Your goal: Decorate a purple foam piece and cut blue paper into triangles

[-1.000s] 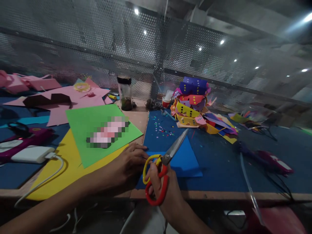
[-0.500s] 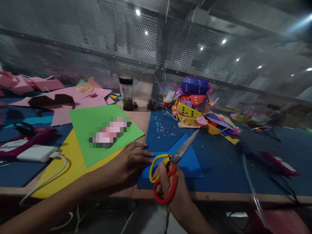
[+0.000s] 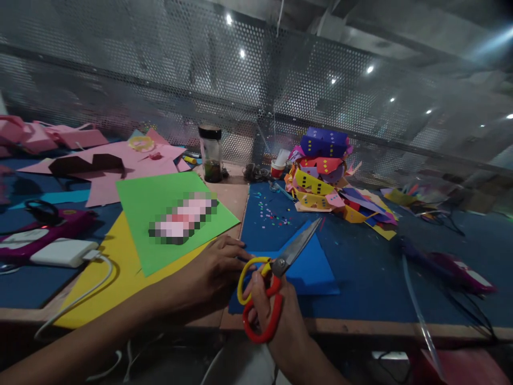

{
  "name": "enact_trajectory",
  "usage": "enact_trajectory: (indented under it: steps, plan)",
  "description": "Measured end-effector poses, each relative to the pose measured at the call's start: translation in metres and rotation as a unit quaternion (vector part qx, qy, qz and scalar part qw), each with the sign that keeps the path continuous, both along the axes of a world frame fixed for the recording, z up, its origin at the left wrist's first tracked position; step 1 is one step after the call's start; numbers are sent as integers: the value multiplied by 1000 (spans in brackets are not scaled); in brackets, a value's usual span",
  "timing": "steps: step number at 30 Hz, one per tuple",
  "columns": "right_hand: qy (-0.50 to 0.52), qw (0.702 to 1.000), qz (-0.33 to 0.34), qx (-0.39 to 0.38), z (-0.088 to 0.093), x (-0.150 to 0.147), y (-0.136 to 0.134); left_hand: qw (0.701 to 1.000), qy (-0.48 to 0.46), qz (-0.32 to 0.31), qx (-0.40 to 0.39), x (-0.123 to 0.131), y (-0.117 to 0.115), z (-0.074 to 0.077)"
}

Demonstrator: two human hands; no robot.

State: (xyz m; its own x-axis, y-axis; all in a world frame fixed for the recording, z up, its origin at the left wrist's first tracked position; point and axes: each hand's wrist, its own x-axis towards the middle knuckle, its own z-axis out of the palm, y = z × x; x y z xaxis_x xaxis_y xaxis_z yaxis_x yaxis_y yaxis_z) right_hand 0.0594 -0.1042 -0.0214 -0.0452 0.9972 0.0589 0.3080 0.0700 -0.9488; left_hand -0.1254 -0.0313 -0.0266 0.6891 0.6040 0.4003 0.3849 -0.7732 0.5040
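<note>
My right hand (image 3: 276, 315) is wrapped through the handles of a pair of scissors (image 3: 284, 263), one loop yellow and the other red. Their blades lie close together and point up and to the right, above a blue sheet of paper (image 3: 318, 267). On the left edge of this sheet rests my left hand (image 3: 216, 267), fingers stretched out and palm down; its fingertips are partly hidden by the yellow loop. The hands and scissors cover part of the blue paper.
Left of my hands, a green sheet (image 3: 140, 214) lies over a yellow sheet (image 3: 116, 278), with a pixelated object on top. Behind stand a black-lidded jar (image 3: 211, 158) and a pile of coloured paper pieces (image 3: 320, 176). Tiny paper bits (image 3: 268, 214) are scattered near the blue sheet.
My right hand has shifted a little left and down with the scissors, closer to my left hand. The left hand stays on the blue paper's edge.
</note>
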Motion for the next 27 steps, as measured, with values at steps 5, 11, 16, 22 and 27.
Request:
enact_trajectory:
  steps: [5, 11, 16, 22, 27]
  plan:
    - [-7, 1000, -20, 2, 0, -1, 3, 1000, 20, 6, -2, 1, -3, 3]
    - [8, 1000, 3, -3, -2, 7, 4, 1000, 2, 24, 7, 1, -5, -2]
    - [-6, 998, -51, -23, -3, 45, 1, 999, 24, 8, 23, -5, 4, -11]
    - [-23, 991, -132, 14, 2, 83, -2, 1000, 16, 12, 14, -5, 4, -11]
    - [-60, 982, -173, 34, 2, 112, -4, 999, 30, 12, 21, -5, 3, -12]
